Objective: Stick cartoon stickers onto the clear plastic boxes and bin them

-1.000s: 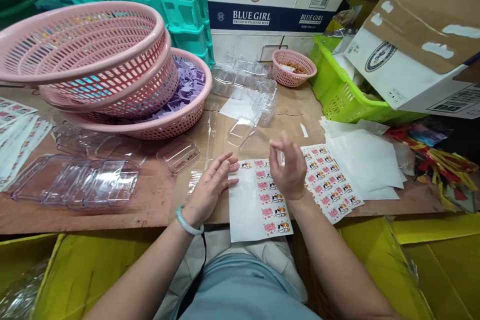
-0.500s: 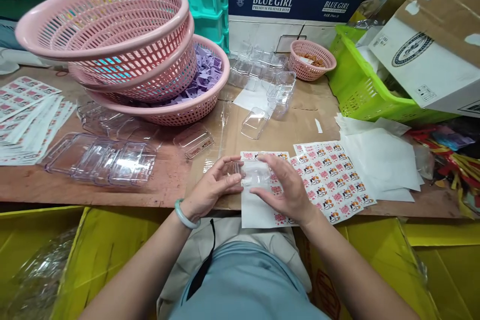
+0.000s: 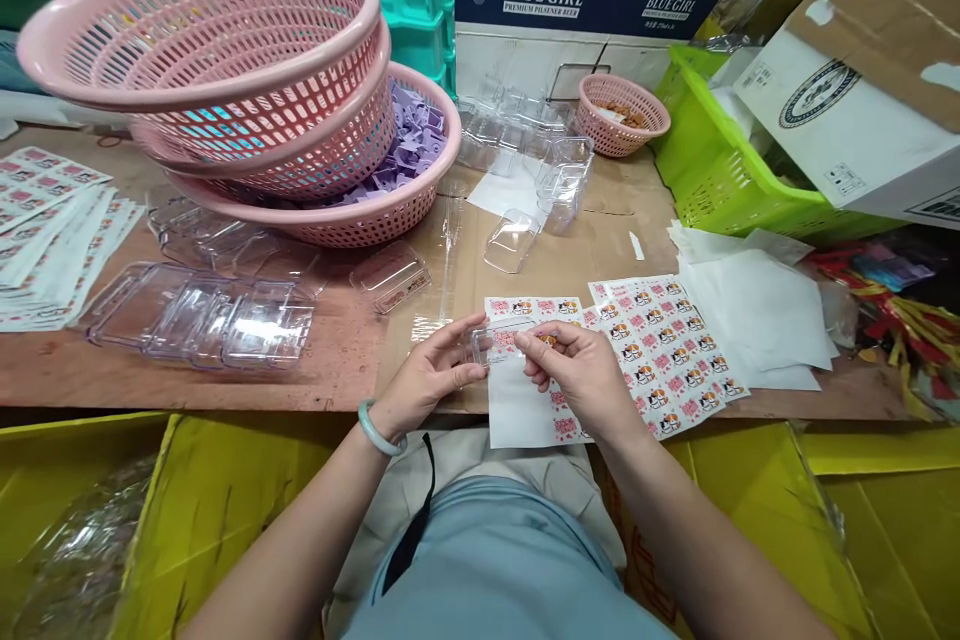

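Observation:
My left hand (image 3: 431,375), with a pale bangle at its wrist, grips the left end of a small clear plastic case (image 3: 499,344). Over the case's right end, the thumb and fingers of my right hand (image 3: 574,365) are pinched together around a small orange and white cat sticker (image 3: 551,340). Beneath both lies a sheet of cat and pink-print stickers (image 3: 570,400), its lower left part bare white. A second sticker sheet (image 3: 667,350) overlaps it on the right.
Stacked pink baskets (image 3: 262,150) and nested clear cases (image 3: 202,315) stand at the left. More sticker sheets (image 3: 56,230) lie far left. White papers (image 3: 757,310) and a green basket (image 3: 720,160) are at the right, a small pink basket (image 3: 619,140) behind.
My right hand has gone from spread fingers around the case to a pinch with a sticker at the fingertips. The left hand still holds the case. The view has shifted slightly.

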### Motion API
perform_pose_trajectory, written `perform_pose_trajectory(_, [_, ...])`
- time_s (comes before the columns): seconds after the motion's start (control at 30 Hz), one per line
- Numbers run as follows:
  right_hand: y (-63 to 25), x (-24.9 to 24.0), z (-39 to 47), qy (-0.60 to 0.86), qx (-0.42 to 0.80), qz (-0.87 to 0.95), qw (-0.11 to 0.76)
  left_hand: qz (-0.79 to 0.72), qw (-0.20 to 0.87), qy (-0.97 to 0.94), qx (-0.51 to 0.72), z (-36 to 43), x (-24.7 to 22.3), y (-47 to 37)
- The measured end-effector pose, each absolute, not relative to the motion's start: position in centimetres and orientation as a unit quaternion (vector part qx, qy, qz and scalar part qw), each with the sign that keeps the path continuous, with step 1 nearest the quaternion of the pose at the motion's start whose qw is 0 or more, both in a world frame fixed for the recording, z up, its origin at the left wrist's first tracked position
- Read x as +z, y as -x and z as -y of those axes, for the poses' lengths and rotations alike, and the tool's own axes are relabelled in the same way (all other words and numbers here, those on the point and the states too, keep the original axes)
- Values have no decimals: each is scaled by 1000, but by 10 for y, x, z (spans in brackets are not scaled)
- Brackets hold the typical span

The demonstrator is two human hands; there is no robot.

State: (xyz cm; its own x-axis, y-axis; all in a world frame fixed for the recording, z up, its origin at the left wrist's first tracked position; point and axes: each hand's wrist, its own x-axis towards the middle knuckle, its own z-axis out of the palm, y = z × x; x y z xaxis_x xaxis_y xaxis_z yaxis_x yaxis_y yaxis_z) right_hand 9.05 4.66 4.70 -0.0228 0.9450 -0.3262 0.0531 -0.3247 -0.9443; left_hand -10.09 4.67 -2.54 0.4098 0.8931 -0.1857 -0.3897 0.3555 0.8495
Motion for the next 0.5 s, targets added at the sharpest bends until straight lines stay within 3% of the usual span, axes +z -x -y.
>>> perform_pose_trajectory(0.23, [-92, 56, -52, 598, 569, 466, 318, -314, 763, -362, 433, -48, -24, 100])
perform_pose_trajectory(0.5, [-91, 56, -53, 595, 559, 493, 301, -293, 771, -368, 430, -47, -22, 101])
